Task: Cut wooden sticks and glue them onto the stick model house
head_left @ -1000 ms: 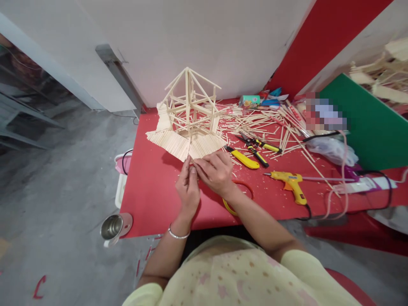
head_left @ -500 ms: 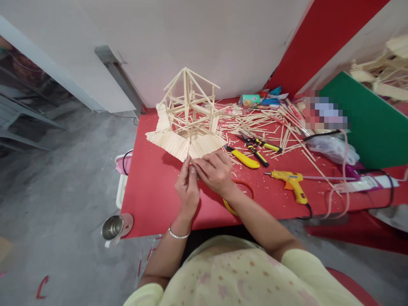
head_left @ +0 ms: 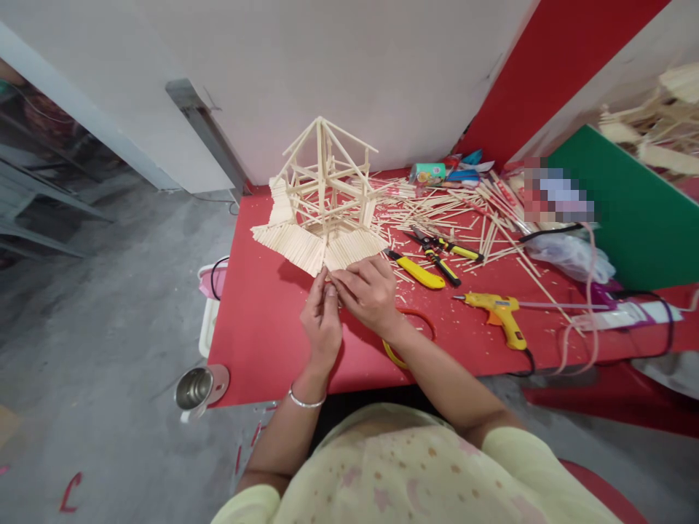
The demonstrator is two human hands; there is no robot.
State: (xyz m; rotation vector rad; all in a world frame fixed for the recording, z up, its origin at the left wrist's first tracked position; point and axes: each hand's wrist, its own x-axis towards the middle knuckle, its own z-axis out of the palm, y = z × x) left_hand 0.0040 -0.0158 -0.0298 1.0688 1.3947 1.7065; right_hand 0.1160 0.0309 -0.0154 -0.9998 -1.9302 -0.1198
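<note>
A model pavilion frame (head_left: 322, 185) of thin wooden sticks stands on the red table, with slatted stick panels (head_left: 295, 246) sloping out round its lower part. At the near corner, where two panels meet, my left hand (head_left: 322, 320) is closed with thumb and forefinger pinched. My right hand (head_left: 371, 291) is closed too, its fingertips meeting the left ones just below the front right panel (head_left: 354, 246). Whatever lies between the fingertips is too small and hidden to make out. Just right of my right hand lies a yellow utility knife (head_left: 420, 271).
Right of the model are loose sticks (head_left: 431, 207), black-and-yellow pliers (head_left: 437, 255) and a yellow glue gun (head_left: 502, 313) with a cord. A roll of tape (head_left: 394, 355) lies by my right wrist. A metal cup (head_left: 199, 389) sits at the table's left front corner.
Both hands hold nearly the same pinched pose at the model's near corner. The whole view has shifted very slightly; nothing is visibly taken up or let go.
</note>
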